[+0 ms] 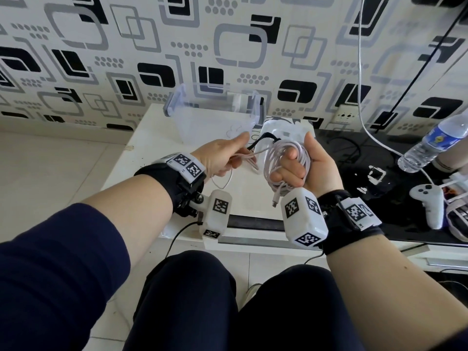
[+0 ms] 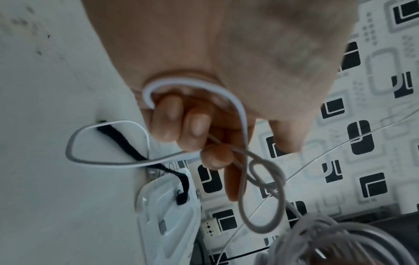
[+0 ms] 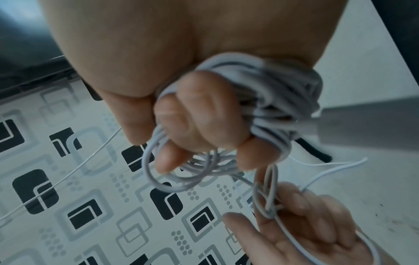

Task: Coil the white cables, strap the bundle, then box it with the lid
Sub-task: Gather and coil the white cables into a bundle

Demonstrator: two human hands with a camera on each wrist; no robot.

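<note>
My right hand [image 1: 293, 163] grips a coil of white cables [image 1: 301, 153] above the white table [image 1: 141, 153], fingers curled through its loops [image 3: 260, 93]. A plug end [image 1: 275, 201] hangs below the fist. My left hand [image 1: 235, 152] holds the loose tail of the cable [image 2: 240, 114] just left of the coil, fingers curled round it, with a small loop [image 2: 263, 195] running towards the coil. A black strap [image 2: 118, 141] lies on the table and onto the box lid [image 2: 163, 215]. The clear box [image 1: 202, 122] stands open at the back of the table, with the lid [image 1: 286, 133] beside it on the right.
A black glass surface [image 1: 367, 158] to the right carries a water bottle [image 1: 435, 145], a white game controller [image 1: 428, 201] and dark cords. A thin white wire [image 1: 361, 72] hangs down the patterned wall near a socket [image 1: 345, 115]. My knees are below the table edge.
</note>
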